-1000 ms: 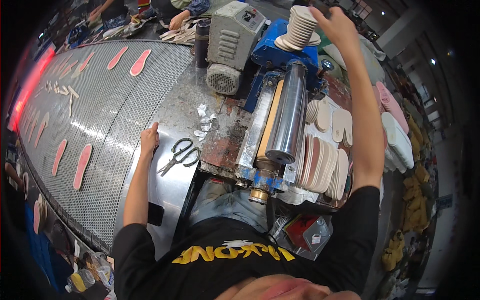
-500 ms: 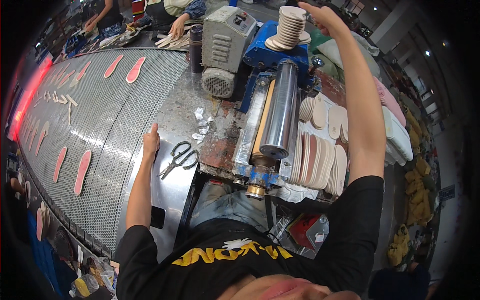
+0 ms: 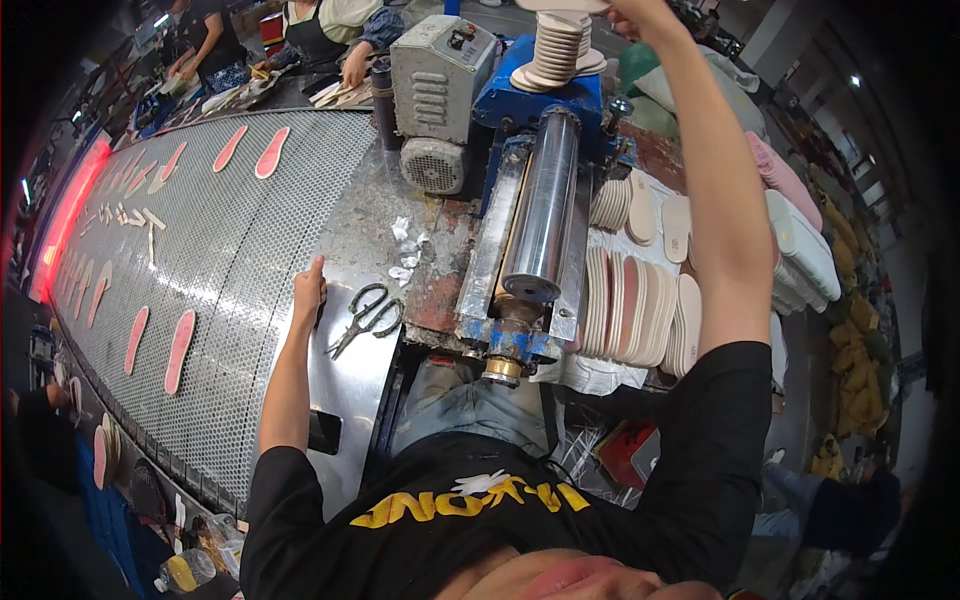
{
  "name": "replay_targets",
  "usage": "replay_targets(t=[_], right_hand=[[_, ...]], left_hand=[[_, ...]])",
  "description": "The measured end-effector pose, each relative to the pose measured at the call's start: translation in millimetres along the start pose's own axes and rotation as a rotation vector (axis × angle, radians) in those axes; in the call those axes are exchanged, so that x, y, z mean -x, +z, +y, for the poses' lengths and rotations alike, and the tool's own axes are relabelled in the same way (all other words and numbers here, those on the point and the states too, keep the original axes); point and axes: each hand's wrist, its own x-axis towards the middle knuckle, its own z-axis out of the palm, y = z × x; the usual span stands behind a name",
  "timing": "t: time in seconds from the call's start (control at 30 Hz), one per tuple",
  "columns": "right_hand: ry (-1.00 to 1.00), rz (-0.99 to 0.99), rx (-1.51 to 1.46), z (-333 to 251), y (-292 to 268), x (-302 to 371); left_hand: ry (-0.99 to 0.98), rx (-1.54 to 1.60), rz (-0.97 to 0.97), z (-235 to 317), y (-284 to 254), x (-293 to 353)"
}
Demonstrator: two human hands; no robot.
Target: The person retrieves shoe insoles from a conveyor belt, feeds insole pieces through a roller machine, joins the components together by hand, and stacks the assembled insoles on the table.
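Note:
My right hand (image 3: 640,18) is raised at the top, its fingers closed on the end of a pale insole (image 3: 562,4) partly cut off by the frame edge. Just below it, a stack of pale insoles (image 3: 556,52) stands on the blue housing of a roller machine (image 3: 545,205). My left hand (image 3: 309,291) rests on the metal sheet beside the mesh conveyor (image 3: 235,255), one finger stretched out and nothing visible in it; its other fingers are partly hidden. Black-handled scissors (image 3: 364,318) lie right of that hand.
Rows of insoles (image 3: 628,305) stand on white cloth right of the roller. Pink-faced insoles (image 3: 180,352) lie on the conveyor. A grey motor (image 3: 440,80) stands behind the scissors, with crumpled white scraps (image 3: 405,250) near it. A co-worker's hand (image 3: 355,68) is over strips at the back.
My right hand has moved up and left and now holds an insole over the stack. My left hand stays by the conveyor, its finger stretched forward. The whole view has shifted slightly.

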Motion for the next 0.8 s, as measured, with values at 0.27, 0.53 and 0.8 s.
replay_targets(t=[0.27,0.53,0.8], right_hand=[[-0.087,0.353,-0.691,138.0,-108.6,167.0],[0.199,0.317,-0.573,184.9,-28.9,258.3],[0.247,0.04,-0.665,120.7,26.0,308.3]], left_hand=[[-0.03,-0.043,-0.214,16.9,-12.0,4.4],[0.734,-0.287,-0.839,242.5,155.5,20.2],[0.993,-0.778,-1.065,292.4,181.1,-5.6]])
